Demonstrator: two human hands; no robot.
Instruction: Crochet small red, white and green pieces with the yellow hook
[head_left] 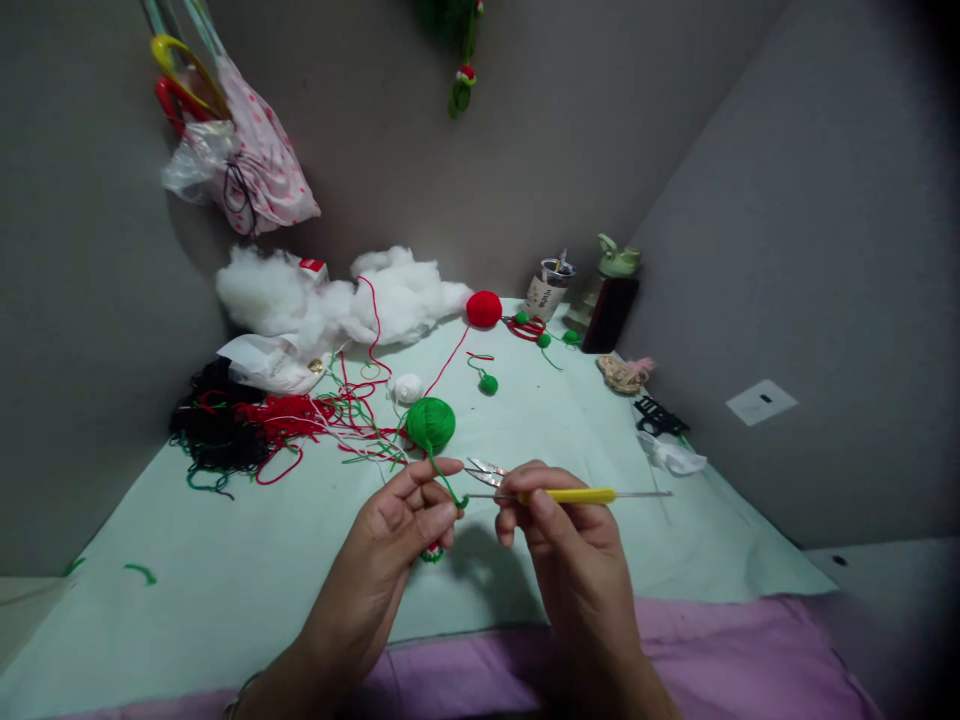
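Note:
My left hand point(409, 535) is closed, pinching a small piece of green crochet work point(462, 502) between thumb and fingers. A strand of green yarn runs over its raised index finger from the green yarn ball point(430, 424) just beyond. In my right hand point(566, 530) is a crochet hook point(577, 496) with a yellow handle, held level, its thin metal tip reaching left to the green work. Under my left fingers a red, white and green knitted bit point(432, 552) shows in part. Small metal scissors point(486, 470) lie behind the right fingertips, partly hidden.
White stuffing point(397, 300) is heaped at the back. Tangled red yarn point(292, 425) and black yarn point(217, 425) lie at left. Farther back are a red yarn ball point(484, 309), red-handled scissors point(527, 328), a pen cup point(550, 290) and a green-lidded bottle point(616, 262). Walls enclose the table.

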